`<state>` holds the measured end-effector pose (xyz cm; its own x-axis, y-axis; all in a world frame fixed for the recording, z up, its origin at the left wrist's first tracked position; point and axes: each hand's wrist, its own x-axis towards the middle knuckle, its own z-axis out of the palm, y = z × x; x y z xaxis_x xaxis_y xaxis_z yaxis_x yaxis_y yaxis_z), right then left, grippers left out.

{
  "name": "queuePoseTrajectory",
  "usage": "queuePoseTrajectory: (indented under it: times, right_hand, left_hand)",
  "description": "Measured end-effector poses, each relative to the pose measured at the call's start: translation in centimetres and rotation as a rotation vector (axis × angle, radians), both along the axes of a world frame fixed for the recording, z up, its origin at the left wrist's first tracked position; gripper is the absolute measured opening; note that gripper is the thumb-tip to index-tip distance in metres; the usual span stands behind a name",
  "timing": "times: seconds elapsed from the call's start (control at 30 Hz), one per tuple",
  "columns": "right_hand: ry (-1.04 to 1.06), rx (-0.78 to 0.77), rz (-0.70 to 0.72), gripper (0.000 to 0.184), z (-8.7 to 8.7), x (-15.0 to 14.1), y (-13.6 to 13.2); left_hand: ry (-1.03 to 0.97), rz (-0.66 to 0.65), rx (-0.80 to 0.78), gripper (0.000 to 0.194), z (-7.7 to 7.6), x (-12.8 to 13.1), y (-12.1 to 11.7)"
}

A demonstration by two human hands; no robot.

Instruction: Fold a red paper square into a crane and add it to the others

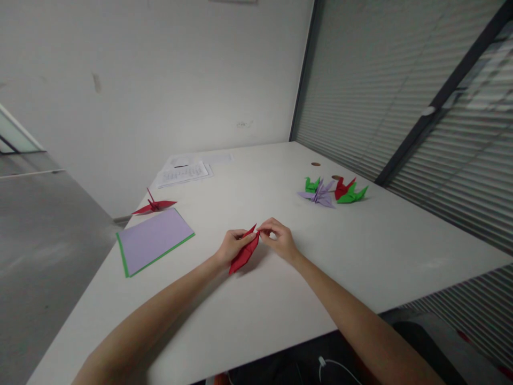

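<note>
A partly folded red origami paper [243, 256] is held just above the white table, one pointed end toward me and two narrow tips away from me. My left hand [232, 245] is closed on its left side, the thumb lying across the top. With thumb and index finger, my right hand [279, 238] pinches the tip of the right-hand point. The fingers partly cover the far end of the paper, so the fold there is hard to make out.
Purple and green paper sheets [156, 240] lie stacked at the left, with a red paper crane [154, 205] behind them. Printed pages [184, 174] and a pen rest farther back. Toward the right edge of the table [256, 331] sit several folded cranes, including a purple one [319, 195].
</note>
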<state>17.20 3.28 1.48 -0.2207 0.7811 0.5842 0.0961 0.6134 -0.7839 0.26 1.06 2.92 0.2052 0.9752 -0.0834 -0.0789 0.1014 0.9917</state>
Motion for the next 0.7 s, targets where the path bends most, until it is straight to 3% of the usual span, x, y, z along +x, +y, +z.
queuePoseTrajectory:
  times: [0.17,0.47,0.7]
  right_hand:
    - [-0.047,-0.025,0.051,0.004,0.62,0.50,0.19]
    - [-0.052,0.164,-0.129,0.008,0.26,-0.31,-0.50]
    - [-0.038,0.146,-0.149,0.010,0.23,-0.35,-0.77]
  left_hand:
    - [0.041,-0.013,0.017,0.049,0.08,0.00,0.05]
    - [-0.028,-0.026,-0.032,0.047,-0.53,-0.14,0.10]
    - [-0.083,0.035,-0.052,0.046,-0.01,-0.02,-0.05]
